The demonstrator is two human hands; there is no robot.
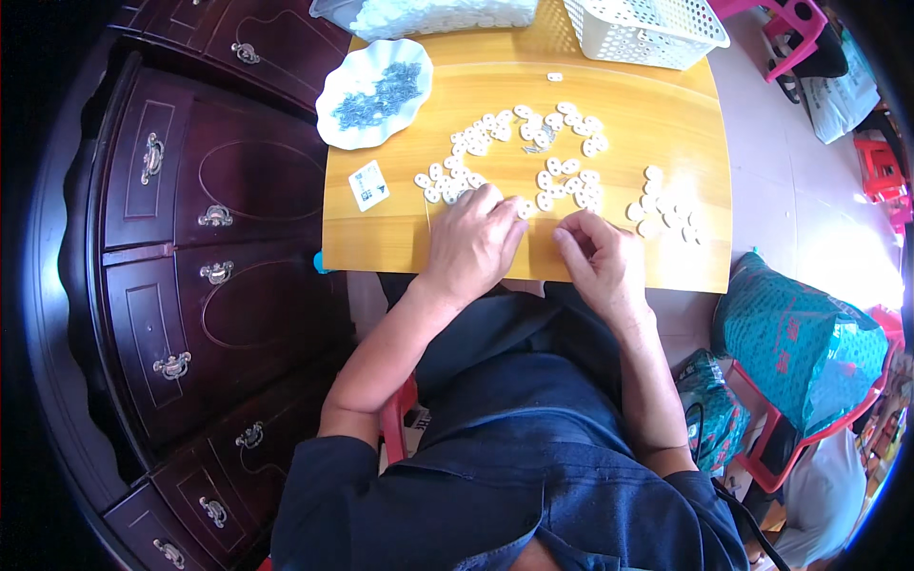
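My left hand (pixel 473 240) is closed at the near middle of the table, thumb and forefinger at a small white oval piece with dark holes (pixel 525 208), which it appears to pinch. My right hand (pixel 607 259) is at the table's near edge, fingers curled and thumb close to the forefinger; anything between them is too small to make out. Similar white pieces lie in loose groups beyond the left hand (pixel 455 177), beyond the right hand (pixel 567 185) and to its right (pixel 672 215). A few thin metal bits (pixel 540 143) lie among the far pieces.
A white scalloped dish (pixel 332 122) with many small metal pieces stands at the far left. Near it lies a printed white card (pixel 369 186). A clear container of white pieces (pixel 443 14) and a perforated basket (pixel 647 43) stand at the back. Dark drawers (pixel 257 190) flank the table's left.
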